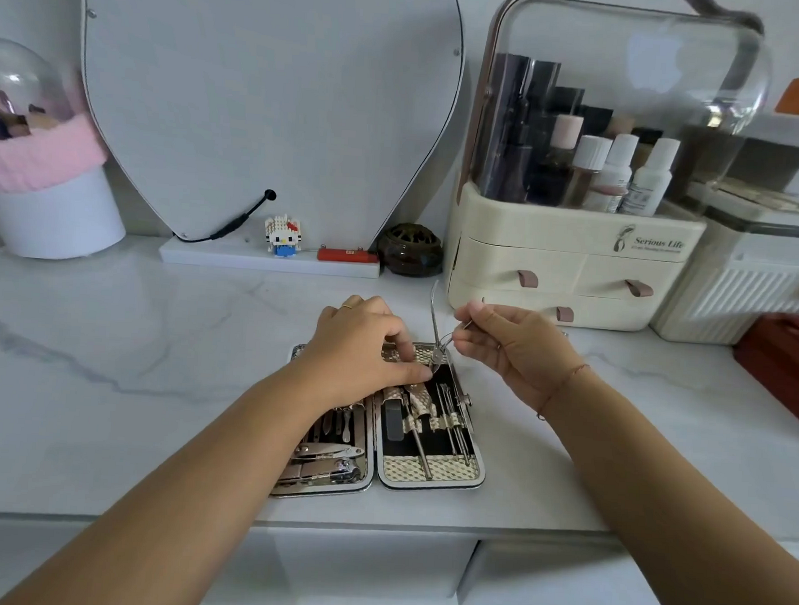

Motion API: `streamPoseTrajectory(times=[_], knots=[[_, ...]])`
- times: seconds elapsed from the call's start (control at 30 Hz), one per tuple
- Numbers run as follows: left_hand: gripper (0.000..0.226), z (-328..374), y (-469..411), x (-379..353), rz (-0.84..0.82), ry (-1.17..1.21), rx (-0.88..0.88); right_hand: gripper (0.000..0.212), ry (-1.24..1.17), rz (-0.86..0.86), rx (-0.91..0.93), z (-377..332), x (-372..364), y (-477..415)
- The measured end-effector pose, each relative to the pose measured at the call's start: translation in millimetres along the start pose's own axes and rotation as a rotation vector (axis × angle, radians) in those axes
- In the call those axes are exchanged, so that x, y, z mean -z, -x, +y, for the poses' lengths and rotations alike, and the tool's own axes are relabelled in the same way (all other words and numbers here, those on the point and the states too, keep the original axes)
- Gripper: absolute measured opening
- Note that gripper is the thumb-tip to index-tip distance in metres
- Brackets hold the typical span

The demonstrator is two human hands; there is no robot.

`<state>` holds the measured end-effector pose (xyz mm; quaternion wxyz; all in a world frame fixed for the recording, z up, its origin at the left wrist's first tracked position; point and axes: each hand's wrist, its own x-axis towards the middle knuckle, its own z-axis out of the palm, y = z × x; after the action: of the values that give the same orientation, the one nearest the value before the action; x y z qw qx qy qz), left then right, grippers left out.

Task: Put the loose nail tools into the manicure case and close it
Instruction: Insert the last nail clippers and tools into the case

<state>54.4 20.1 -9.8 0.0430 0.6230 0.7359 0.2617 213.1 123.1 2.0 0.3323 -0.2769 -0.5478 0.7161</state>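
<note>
The manicure case (429,475) lies open flat on the white marble counter, with several metal tools strapped in both halves. My left hand (362,342) rests on the far end of the case, fingers pinching a woven strap near the middle. My right hand (507,341) hovers just right of the case's far corner and grips a steel nail nipper (435,323), its long handles pointing up and its jaws down at the case's top right pocket.
A cream cosmetics organizer (573,261) with a clear lid stands behind my right hand. A mirror base (269,259) with a toy figure, a red lighter and a dark jar (410,249) sits behind the case. A dark red box (786,368) lies at far right.
</note>
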Motion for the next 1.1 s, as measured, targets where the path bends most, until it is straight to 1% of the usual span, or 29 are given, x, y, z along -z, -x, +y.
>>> streamPoseTrajectory(times=[0.13, 0.27, 0.37, 0.43, 0.53, 0.67, 0.77, 0.9, 1.0, 1.1], knots=[[0.03, -1, 0, 4, -0.074, -0.009, 0.012, 0.02, -0.033, 0.023, -0.058, 2, 3, -2], [0.023, 1, 0, 5, -0.143, 0.054, 0.02, 0.016, -0.025, 0.02, -0.085, 4, 4, -2], [0.022, 0, 0, 5, -0.155, 0.074, -0.001, 0.012, 0.01, 0.036, -0.07, 4, 3, -2], [0.022, 2, 1, 7, -0.124, 0.153, -0.022, 0.009, 0.039, 0.049, -0.046, 5, 2, -2], [0.018, 9, 4, 10, -0.081, 0.368, -0.028, 0.008, 0.087, 0.039, -0.033, 6, 0, -3], [0.013, 9, 4, 11, -0.078, 0.489, -0.039, 0.018, 0.154, 0.003, -0.033, 8, -3, -4], [0.01, 8, 4, 11, -0.1, 0.541, -0.054, 0.025, 0.241, -0.051, -0.046, 8, -7, -2], [0.012, 6, 3, 11, -0.107, 0.563, -0.072, 0.028, 0.39, -0.114, -0.064, 6, -9, -1], [0.013, 6, 3, 10, -0.1, 0.535, -0.075, 0.023, 0.565, -0.165, -0.033, 5, -11, 1], [0.014, 6, 4, 11, -0.082, 0.502, -0.07, 0.02, 0.681, -0.197, 0.013, 5, -11, 2]])
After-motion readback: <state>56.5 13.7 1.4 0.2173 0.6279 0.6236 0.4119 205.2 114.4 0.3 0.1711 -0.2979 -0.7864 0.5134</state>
